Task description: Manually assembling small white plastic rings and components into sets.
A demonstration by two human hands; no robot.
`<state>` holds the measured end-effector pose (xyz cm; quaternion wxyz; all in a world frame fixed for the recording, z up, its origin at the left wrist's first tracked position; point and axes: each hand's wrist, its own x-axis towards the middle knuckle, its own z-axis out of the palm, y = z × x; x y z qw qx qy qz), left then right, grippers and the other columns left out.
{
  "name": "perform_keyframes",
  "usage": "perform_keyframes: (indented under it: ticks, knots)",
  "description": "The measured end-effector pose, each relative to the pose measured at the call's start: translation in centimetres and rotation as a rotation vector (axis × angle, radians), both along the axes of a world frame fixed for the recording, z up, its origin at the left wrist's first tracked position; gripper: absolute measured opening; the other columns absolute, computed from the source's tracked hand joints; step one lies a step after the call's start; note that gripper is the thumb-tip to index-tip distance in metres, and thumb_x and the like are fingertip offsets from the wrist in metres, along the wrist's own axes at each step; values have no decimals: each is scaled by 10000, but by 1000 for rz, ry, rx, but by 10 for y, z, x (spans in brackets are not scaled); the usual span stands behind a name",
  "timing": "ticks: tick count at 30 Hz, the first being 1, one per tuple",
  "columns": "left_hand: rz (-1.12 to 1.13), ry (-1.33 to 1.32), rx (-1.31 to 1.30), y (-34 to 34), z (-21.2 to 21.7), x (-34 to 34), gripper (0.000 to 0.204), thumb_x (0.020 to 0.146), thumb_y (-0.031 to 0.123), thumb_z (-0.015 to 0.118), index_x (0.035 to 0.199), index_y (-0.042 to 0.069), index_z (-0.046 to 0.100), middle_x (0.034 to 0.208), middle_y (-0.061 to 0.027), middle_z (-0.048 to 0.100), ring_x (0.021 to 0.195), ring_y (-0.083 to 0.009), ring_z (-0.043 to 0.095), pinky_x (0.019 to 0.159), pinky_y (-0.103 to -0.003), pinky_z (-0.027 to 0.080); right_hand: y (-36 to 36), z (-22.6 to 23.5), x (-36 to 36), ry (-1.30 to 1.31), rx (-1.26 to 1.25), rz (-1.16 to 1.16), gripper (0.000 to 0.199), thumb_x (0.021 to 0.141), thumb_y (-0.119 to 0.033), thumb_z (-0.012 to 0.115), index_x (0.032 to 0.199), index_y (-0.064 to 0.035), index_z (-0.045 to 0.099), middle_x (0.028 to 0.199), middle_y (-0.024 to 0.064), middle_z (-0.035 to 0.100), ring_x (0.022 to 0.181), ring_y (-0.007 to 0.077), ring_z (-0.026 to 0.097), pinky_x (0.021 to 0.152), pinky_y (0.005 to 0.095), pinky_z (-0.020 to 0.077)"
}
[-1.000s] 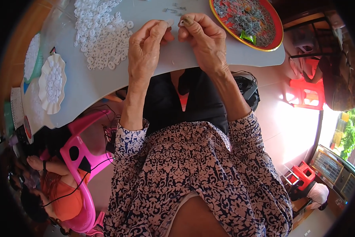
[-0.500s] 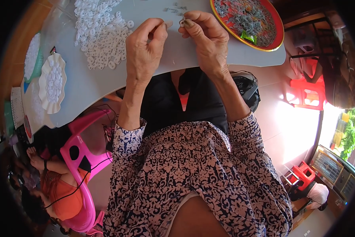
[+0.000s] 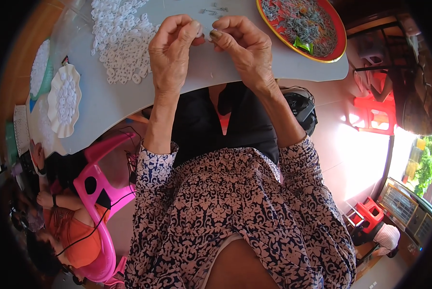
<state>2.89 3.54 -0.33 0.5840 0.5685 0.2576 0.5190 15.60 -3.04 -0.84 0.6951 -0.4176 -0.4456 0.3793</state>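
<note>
Above the near edge of the grey table, my left hand [image 3: 171, 55] pinches a small white plastic piece [image 3: 200, 33] between thumb and fingertips. My right hand [image 3: 247, 50] is closed in a pinch close beside it, thumb against forefinger. Only a pale speck shows at its fingertips, too small to name. Left of my hands, a heap of small white plastic pieces with holes [image 3: 122, 43] spreads over the table. Several small grey metal pins [image 3: 215, 9] lie just beyond my fingertips. A red tray with a gold rim [image 3: 342, 45] at the right holds many more of them.
A wavy-edged cream dish [image 3: 56, 120] of white pieces stands at the table's left, near a green container [image 3: 46, 79]. A green wrapper [image 3: 303, 45] lies in the tray. Another person in orange [image 3: 83, 241] sits on a pink chair [image 3: 109, 241] at the lower left.
Both hands have shifted slightly left, and their fingertips have come closer together. The white piece in my left hand shows more. At the left, the other person's hand has moved toward the table.
</note>
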Motion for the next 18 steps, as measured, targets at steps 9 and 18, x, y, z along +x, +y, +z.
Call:
perform_keyframes:
  ticks: [9,18]
  knots:
    - [-28,-14,7,4,2,1,176,903,174,601,959,7,615,794,-16,630,720,-75,572,676,-207,459,-1,2,-1,-26,-24,16,183,864,-45,626,1028,12,570,823,37,633,726,75,585,661,203,491]
    - [54,74,157,4,7,5,132,899,152,604,927,25,626,761,9,604,686,-60,562,625,-208,473,-1,2,-3,-13,-25,-26,176,856,-32,631,1012,22,569,835,52,643,723,80,591,648,209,496]
